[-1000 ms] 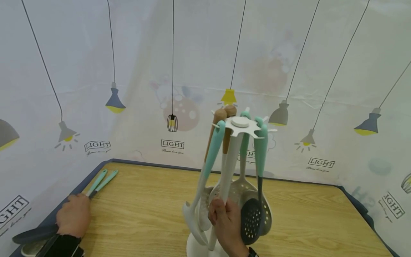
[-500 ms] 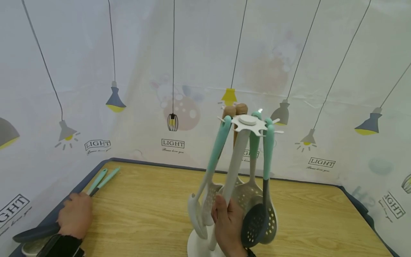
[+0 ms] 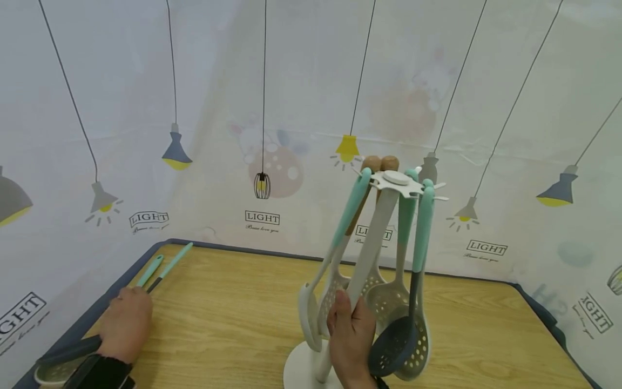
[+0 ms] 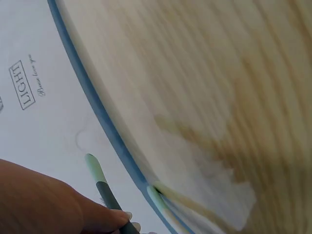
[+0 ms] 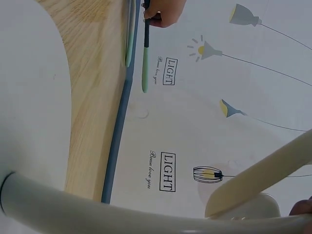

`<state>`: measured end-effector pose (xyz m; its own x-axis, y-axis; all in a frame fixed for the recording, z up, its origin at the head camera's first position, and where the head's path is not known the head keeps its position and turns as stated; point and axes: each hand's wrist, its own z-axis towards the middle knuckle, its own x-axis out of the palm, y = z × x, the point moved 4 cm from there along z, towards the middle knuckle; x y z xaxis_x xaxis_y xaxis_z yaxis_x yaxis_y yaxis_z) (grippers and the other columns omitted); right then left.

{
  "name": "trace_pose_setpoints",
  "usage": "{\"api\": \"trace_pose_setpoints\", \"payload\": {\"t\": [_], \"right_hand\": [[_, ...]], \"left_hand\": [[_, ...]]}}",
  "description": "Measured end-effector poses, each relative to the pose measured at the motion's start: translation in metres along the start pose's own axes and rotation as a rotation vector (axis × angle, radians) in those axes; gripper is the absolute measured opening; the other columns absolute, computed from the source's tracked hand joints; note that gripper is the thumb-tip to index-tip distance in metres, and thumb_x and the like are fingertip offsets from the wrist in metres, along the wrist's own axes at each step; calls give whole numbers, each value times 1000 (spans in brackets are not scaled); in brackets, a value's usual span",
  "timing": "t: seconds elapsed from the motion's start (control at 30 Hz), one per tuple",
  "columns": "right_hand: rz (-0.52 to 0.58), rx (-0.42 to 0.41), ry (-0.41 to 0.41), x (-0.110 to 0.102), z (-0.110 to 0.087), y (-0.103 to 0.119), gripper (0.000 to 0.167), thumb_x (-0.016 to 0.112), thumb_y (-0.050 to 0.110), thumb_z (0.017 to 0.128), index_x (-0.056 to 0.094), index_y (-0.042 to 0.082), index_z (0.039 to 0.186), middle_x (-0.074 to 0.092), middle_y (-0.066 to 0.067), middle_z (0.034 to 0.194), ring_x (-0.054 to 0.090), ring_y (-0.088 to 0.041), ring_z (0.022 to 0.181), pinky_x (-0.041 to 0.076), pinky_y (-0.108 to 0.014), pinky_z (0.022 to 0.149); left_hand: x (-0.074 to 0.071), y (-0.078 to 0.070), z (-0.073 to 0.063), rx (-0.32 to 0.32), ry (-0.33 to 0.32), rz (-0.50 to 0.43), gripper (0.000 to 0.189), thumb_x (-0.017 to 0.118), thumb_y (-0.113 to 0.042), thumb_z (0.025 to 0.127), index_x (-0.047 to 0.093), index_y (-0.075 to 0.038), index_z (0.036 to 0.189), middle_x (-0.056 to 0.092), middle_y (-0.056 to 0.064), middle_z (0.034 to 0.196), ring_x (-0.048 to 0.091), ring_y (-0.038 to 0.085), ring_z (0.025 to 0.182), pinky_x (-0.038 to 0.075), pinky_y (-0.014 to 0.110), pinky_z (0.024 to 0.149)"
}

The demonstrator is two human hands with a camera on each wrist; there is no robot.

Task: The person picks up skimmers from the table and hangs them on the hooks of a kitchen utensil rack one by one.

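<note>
My left hand [image 3: 127, 321] holds a kitchen utensil by its dark shaft [image 4: 112, 197]. Its mint-green handle [image 3: 176, 260] points up and away, and its dark head [image 3: 70, 350], seen nearly edge-on, sticks out behind the hand. Underneath, a pale utensil with a green handle [image 3: 149, 270] lies at the table's left edge, partly hidden by the hand. My right hand [image 3: 352, 335] grips the white pole [image 3: 373, 246] of a utensil stand, which leans to the right. From its top rack [image 3: 396, 182] hang a white ladle [image 3: 309, 316], a dark perforated skimmer [image 3: 392, 346] and several pale utensils.
The stand's round white base [image 3: 303, 367] is at the front of the wooden table [image 3: 223, 302]. A blue edge [image 3: 252, 252] borders the table. Behind and at both sides hangs a white cloth [image 3: 311, 81] printed with lamps.
My left hand has raised the dark utensil and moved slightly right, so its handle parts from the pale one. The stand's top has swung right with its hanging utensils; my right hand keeps its grip.
</note>
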<state>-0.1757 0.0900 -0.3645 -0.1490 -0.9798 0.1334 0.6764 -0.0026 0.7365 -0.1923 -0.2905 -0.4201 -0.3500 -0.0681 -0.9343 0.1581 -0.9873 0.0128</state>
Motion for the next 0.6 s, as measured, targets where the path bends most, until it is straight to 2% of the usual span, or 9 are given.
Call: {"api": "trace_pose_setpoints", "payload": {"t": [0.17, 0.33, 0.43, 0.6], "right_hand": [[-31, 1, -12, 0, -1, 0, 33, 43, -3, 106, 44, -4, 73, 33, -11, 49, 29, -11, 38, 26, -22, 35], [-92, -41, -19, 0, -2, -1, 33, 44, -5, 105, 45, -1, 72, 35, -8, 49, 30, -6, 38, 28, -21, 36], [-109, -90, -23, 0, -1, -2, 32, 47, -8, 102, 45, -1, 71, 36, -8, 49, 32, -6, 39, 29, -20, 36], [-122, -141, -26, -1, -1, -4, 30, 49, -11, 100, 45, -1, 72, 36, -7, 51, 35, -6, 41, 31, -18, 38]], "left_hand": [[-7, -12, -5, 29, -144, 9, 16, 53, 17, 90, 45, 17, 75, 50, 29, 68, 54, 37, 51, 47, 43, 40], [-15, -25, -9, 60, -275, -13, 18, 56, 15, 90, 43, 14, 77, 47, 25, 68, 48, 31, 48, 40, 39, 36], [-19, -31, -11, 97, -311, -23, 18, 61, 16, 86, 44, 15, 79, 47, 25, 69, 47, 29, 48, 40, 38, 38], [-26, -40, -14, 181, -332, 39, 21, 68, 14, 81, 48, 18, 86, 50, 25, 72, 50, 27, 54, 45, 37, 47]]}}
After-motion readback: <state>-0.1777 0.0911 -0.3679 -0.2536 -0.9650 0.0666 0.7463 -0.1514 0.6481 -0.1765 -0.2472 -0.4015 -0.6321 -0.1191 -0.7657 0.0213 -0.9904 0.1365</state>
